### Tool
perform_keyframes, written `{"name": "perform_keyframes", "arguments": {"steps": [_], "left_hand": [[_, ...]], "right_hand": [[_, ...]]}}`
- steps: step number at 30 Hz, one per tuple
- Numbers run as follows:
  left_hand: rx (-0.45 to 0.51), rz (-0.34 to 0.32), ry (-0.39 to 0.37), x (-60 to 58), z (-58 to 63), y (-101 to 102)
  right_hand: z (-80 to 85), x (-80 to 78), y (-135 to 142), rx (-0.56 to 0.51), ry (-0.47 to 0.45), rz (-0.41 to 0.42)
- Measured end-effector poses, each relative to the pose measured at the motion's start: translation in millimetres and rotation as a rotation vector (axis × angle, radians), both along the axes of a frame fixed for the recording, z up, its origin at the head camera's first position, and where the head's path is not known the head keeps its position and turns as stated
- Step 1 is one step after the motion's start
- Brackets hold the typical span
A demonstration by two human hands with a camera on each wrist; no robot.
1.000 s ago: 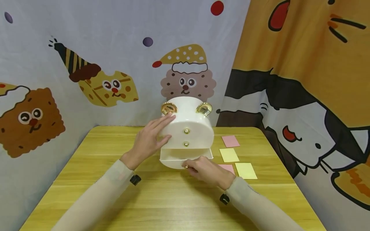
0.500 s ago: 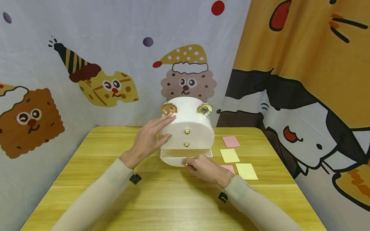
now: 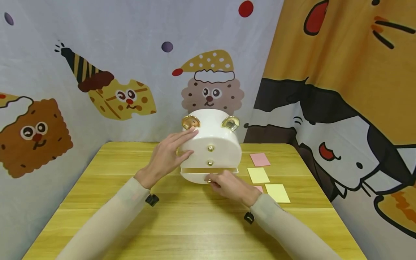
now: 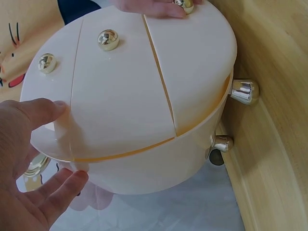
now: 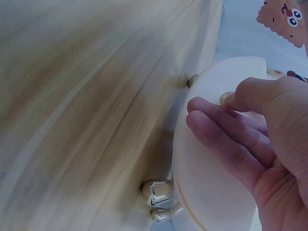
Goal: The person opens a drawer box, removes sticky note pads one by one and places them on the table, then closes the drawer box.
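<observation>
A white rounded mini drawer cabinet [image 3: 209, 124] with gold ear-like rings and gold knobs stands on the table. Its bottom drawer [image 3: 193, 177] is partly out, and the visible part of its inside looks bare. My left hand [image 3: 164, 155] rests against the cabinet's left side, fingers extended and thumb touching the front, as the left wrist view also shows. At the bottom drawer, my right hand [image 3: 232, 186] pinches the drawer knob [image 5: 226, 98] between thumb and forefinger. The upper two drawers look flush with the front.
To the right of the cabinet lie pink sticky notes [image 3: 259, 159] and yellow sticky notes [image 3: 258, 175], one pink note partly hidden by my right hand. A cartoon-printed curtain [image 3: 130, 54] hangs behind the wooden table [image 3: 182, 227]. Small metallic feet [image 4: 244, 91] stick out under the cabinet.
The bottom drawer has slid further into the cabinet, with my right hand moving along with its knob, away from me. My left hand has stayed in place.
</observation>
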State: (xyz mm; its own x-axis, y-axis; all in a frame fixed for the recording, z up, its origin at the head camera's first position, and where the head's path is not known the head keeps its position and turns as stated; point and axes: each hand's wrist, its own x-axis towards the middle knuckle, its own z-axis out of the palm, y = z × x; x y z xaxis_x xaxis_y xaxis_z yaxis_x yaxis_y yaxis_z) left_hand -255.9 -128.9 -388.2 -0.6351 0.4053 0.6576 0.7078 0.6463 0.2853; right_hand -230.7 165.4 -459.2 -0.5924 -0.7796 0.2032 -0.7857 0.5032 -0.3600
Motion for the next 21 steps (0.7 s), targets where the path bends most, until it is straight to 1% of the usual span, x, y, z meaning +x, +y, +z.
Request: {"name": "perform_keyframes", "arguments": {"steps": [10,15,21], "left_hand": [[0.006,0.0,-0.005,-0.8,-1.3,0],[0.011,0.002,-0.005,-0.5,-1.6,1],[0.016,0.008,-0.009,0.8,0.3,1]], "right_hand": [[-5.4,-9.4,-1,-0.022,0.032,0.004],[-7.8,-13.9,-1,-0.031,0.063,0.012],[-10.2,-19.4,-1,-0.04,0.067,0.015]]}}
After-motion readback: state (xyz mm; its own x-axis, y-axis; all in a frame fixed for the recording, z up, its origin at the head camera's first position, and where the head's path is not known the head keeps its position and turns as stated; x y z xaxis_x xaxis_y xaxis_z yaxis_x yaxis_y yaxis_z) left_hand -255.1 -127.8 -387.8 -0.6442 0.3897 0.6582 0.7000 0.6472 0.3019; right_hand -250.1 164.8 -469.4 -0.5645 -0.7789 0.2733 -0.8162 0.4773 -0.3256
